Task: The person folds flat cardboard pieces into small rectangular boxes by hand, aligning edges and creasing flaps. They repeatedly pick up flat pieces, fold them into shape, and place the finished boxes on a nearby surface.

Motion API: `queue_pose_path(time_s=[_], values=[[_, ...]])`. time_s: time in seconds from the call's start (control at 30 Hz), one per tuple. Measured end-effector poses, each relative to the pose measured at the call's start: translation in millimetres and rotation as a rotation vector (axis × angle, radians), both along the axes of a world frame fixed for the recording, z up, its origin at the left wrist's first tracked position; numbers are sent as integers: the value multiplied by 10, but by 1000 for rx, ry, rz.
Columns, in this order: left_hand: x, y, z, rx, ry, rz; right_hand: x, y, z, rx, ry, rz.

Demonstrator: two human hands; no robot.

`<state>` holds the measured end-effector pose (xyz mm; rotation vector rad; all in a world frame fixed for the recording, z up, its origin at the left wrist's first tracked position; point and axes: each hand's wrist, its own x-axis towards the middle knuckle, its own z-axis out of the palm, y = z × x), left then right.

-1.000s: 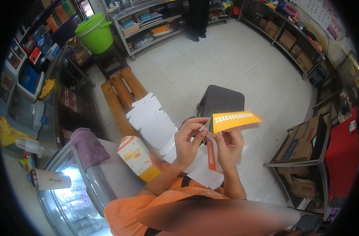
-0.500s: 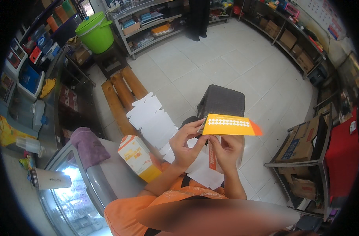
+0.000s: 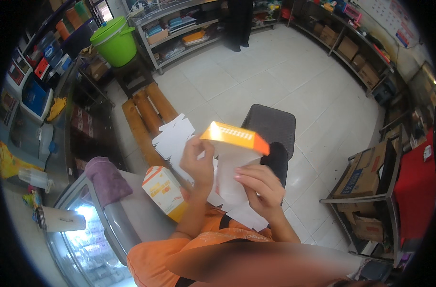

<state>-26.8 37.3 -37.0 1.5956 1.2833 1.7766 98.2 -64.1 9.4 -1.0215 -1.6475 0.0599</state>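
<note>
Yellow-edged white carton (image 3: 232, 160), partly folded, between both hands (image 3: 197, 162)

Slatted wooden bench (image 3: 147, 115): overlapping white die-cut carton blanks (image 3: 174, 136); white, orange and yellow carton (image 3: 164, 190) at near end, its base hidden. Dark stool (image 3: 130, 77): green lidded bucket (image 3: 113, 44). Grey-topped glass-door refrigerator (image 3: 137, 196): purple towel (image 3: 108, 179), draped over the edge. Metal rack (image 3: 355, 199), right: brown cardboard boxes (image 3: 360, 174), two tiers. Tiled floor (image 3: 213, 83): bench, rack, square-seated dark seat (image 3: 270, 125).

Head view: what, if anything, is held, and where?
The left hand holds a carton by its yellow panel's left end; the right hand touches its white side.
</note>
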Motion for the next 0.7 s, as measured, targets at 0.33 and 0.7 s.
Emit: queue_pose_path(time_s=[0.33,0.7], values=[[-22,-13,-139,-185,-314,-391,230,87,126,121,-80,-349],[-118,3,93,430,66,-670,271,72,164,-270,-121,-51]])
